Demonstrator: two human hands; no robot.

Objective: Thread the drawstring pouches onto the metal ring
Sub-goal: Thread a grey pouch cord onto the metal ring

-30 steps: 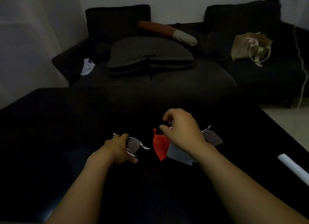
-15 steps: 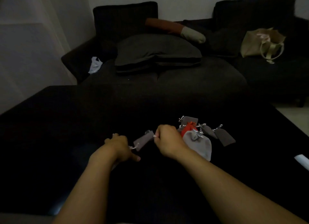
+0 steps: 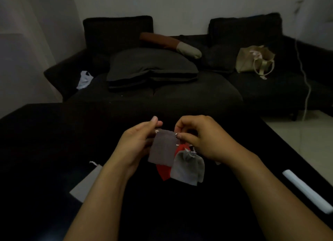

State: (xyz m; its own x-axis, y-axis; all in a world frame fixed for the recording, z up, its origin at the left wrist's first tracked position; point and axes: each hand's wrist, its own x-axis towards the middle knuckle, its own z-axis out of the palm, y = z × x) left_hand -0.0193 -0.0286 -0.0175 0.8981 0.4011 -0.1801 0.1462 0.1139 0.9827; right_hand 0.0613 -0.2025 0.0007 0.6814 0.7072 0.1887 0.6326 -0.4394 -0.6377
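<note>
Up above the dark table (image 3: 54, 141), both hands meet near its middle. The left hand (image 3: 137, 143) pinches the top left corner of a grey pouch (image 3: 163, 147) between thumb and fingertips, and the right hand (image 3: 200, 138), fingers curled, pinches at the pouch's top right corner. Below the right hand hang a red pouch (image 3: 181, 149) and a lighter grey pouch (image 3: 185, 166), bunched together; the metal ring itself is too small and dim to make out. Another grey pouch (image 3: 86, 182) lies flat on the table to the near left, partly under the left forearm. A white roll (image 3: 306, 190) lies close to the table's right edge. Dark tabletop stretches to the left and far side of the hands. Beyond the far edge stands a black sofa (image 3: 198, 96) with a beige bag (image 3: 254, 60).
</note>
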